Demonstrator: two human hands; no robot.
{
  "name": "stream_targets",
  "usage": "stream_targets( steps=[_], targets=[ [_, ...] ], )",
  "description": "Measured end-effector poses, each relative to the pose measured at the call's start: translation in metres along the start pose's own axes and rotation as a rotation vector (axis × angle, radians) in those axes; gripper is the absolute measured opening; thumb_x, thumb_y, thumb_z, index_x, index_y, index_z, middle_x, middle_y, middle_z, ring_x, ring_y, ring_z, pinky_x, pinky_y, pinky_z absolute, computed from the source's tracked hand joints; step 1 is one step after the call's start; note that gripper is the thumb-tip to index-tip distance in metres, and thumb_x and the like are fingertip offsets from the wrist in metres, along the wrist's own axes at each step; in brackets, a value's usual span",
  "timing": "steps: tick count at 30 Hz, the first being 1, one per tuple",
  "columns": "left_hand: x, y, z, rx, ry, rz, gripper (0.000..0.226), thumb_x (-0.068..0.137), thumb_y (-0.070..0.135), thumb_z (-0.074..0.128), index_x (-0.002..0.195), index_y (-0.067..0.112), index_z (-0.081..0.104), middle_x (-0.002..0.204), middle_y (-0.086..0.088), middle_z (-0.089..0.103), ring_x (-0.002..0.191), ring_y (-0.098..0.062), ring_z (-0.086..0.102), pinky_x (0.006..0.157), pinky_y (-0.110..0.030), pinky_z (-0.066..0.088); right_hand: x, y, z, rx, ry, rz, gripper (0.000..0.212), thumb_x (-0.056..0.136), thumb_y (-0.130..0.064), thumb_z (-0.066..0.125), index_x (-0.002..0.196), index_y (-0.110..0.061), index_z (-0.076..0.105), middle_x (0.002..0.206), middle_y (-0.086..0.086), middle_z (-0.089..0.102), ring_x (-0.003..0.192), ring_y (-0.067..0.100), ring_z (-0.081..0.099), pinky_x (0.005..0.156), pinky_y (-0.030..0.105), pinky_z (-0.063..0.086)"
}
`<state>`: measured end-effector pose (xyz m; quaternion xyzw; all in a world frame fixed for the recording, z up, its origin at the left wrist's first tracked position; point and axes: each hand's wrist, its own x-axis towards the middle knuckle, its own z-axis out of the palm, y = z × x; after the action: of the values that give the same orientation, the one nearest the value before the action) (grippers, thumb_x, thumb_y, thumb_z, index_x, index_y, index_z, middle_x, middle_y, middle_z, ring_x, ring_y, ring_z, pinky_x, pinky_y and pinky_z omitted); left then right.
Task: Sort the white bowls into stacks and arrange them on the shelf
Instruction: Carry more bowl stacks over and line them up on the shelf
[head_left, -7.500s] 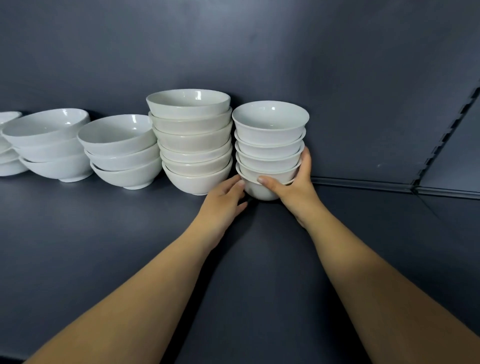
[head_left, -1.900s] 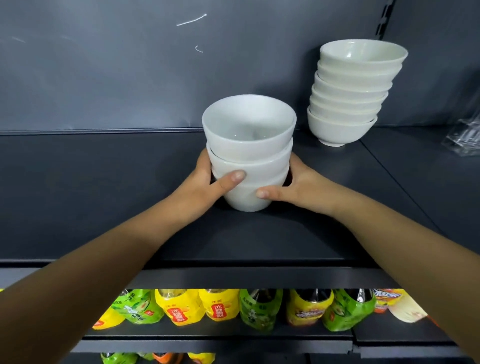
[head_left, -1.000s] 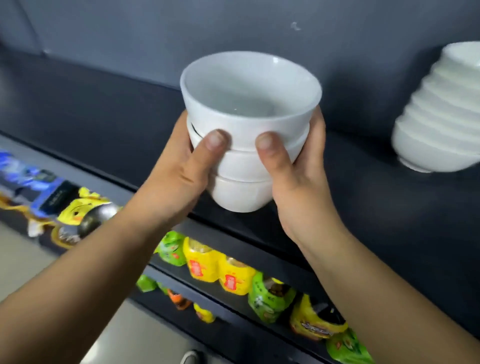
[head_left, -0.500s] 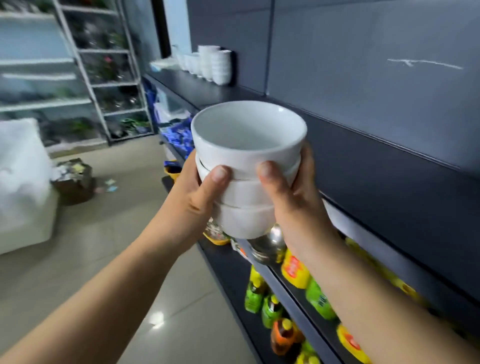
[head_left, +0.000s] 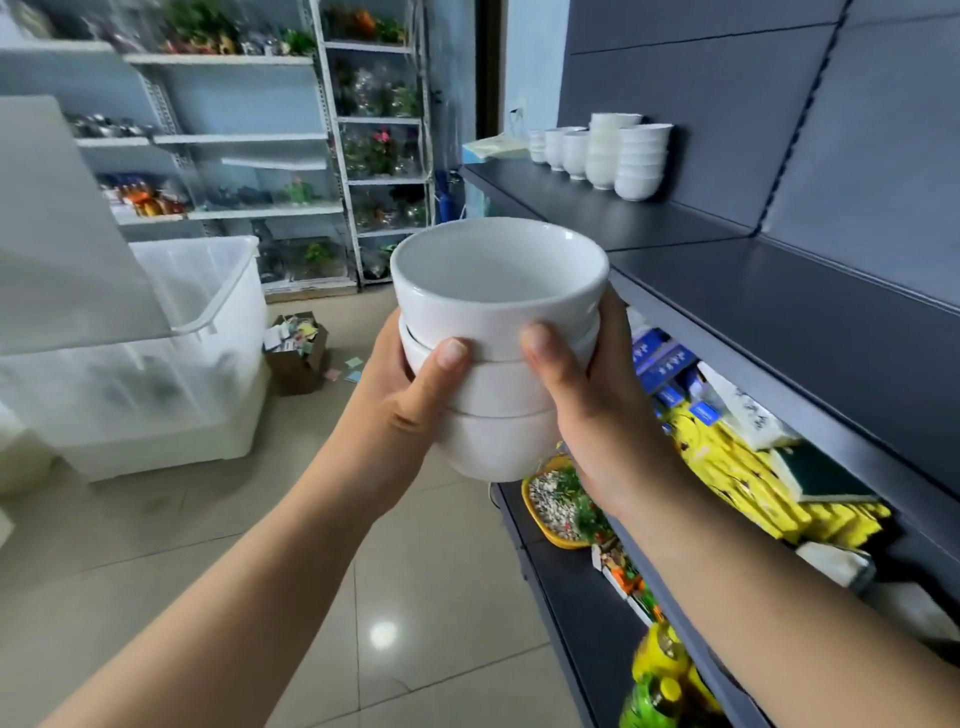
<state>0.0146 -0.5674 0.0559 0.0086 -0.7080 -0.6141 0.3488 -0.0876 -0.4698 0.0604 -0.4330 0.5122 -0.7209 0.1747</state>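
We hold three nested bowls (head_left: 493, 379) in mid-air, just left of the dark shelf (head_left: 779, 291). Our left grip (head_left: 410, 410) wraps their left side, thumb lying across the front. Our right grip (head_left: 597, 415) clasps the right side, thumb pointing up at the top bowl. Both forearms reach forward. Far stacks (head_left: 618, 156) stand along the shelf.
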Motion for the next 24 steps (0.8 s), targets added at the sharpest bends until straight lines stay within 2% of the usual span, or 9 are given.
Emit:
stream_targets(
  steps=[3,5,9,12,15,17,21,24],
  targets=[
    [0.028,-0.018,-0.029,0.020,0.071,0.010,0.085,0.064,0.065,0.068,0.128,0.013,0.046,0.127,-0.010,0.058,0.121,-0.029,0.052,0.101,-0.048,0.041,0.044,0.029,0.011,0.006,-0.041,-0.002,0.093,0.037,-0.080,0.064,0.116,-0.036,0.039,0.099,-0.031,0.061,0.094,-0.010,0.058,0.076,0.012,0.047],
    [0.051,-0.031,-0.044,0.032,0.090,0.009,0.077,0.064,0.064,0.069,0.123,0.018,0.051,0.122,-0.006,0.061,0.118,-0.026,0.054,0.098,-0.044,0.043,0.074,0.048,0.014,0.018,-0.056,-0.016,0.092,0.037,-0.080,0.063,0.113,-0.036,0.040,0.094,-0.038,0.059,0.090,-0.015,0.057,0.073,0.009,0.046],
    [0.123,-0.063,-0.072,0.060,0.123,0.037,0.069,0.064,0.062,0.070,0.119,0.024,0.054,0.120,-0.004,0.062,0.115,-0.025,0.056,0.098,-0.043,0.045,0.156,0.087,0.011,0.047,-0.081,-0.033,0.083,0.039,-0.074,0.069,0.108,-0.033,0.044,0.091,-0.038,0.060,0.087,-0.016,0.057,0.073,0.010,0.046],
    [0.186,-0.089,-0.087,0.078,0.132,0.048,0.068,0.064,0.063,0.070,0.119,0.026,0.055,0.120,-0.003,0.063,0.116,-0.024,0.056,0.097,-0.042,0.045,0.222,0.110,-0.001,0.063,-0.063,-0.043,0.087,0.038,-0.081,0.064,0.109,-0.033,0.047,0.099,-0.026,0.063,0.093,-0.009,0.059,0.080,0.015,0.048],
    [0.248,-0.119,-0.097,0.093,0.124,0.043,0.064,0.063,0.065,0.069,0.116,0.031,0.058,0.118,0.000,0.064,0.114,-0.021,0.057,0.096,-0.042,0.046,0.283,0.134,-0.018,0.095,-0.052,-0.008,0.096,0.033,-0.082,0.064,0.112,-0.029,0.047,0.108,-0.012,0.063,0.100,0.002,0.061,0.086,0.027,0.051],
    [0.284,-0.138,-0.104,0.097,0.124,0.036,0.069,0.061,0.066,0.069,0.117,0.028,0.056,0.116,0.001,0.065,0.112,-0.020,0.058,0.093,-0.038,0.046,0.320,0.151,-0.029,0.070,-0.051,0.017,0.097,0.029,-0.084,0.064,0.109,-0.030,0.050,0.104,-0.013,0.065,0.099,0.004,0.062,0.083,0.029,0.052],
    [0.345,-0.173,-0.114,0.065,0.088,0.021,0.069,0.064,0.065,0.068,0.118,0.025,0.054,0.115,0.002,0.065,0.110,-0.016,0.059,0.090,-0.033,0.048,0.375,0.176,-0.049,0.069,-0.026,0.038,0.089,0.031,-0.080,0.067,0.104,-0.029,0.053,0.093,-0.020,0.067,0.090,-0.004,0.062,0.071,0.015,0.050],
    [0.388,-0.203,-0.116,0.022,0.030,0.029,0.082,0.064,0.066,0.068,0.126,0.016,0.048,0.124,-0.008,0.060,0.118,-0.027,0.055,0.097,-0.046,0.045,0.408,0.194,-0.067,0.027,0.023,0.041,0.067,0.042,-0.060,0.073,0.098,-0.030,0.054,0.089,-0.025,0.067,0.086,-0.007,0.062,0.069,0.014,0.048]
  ],
)
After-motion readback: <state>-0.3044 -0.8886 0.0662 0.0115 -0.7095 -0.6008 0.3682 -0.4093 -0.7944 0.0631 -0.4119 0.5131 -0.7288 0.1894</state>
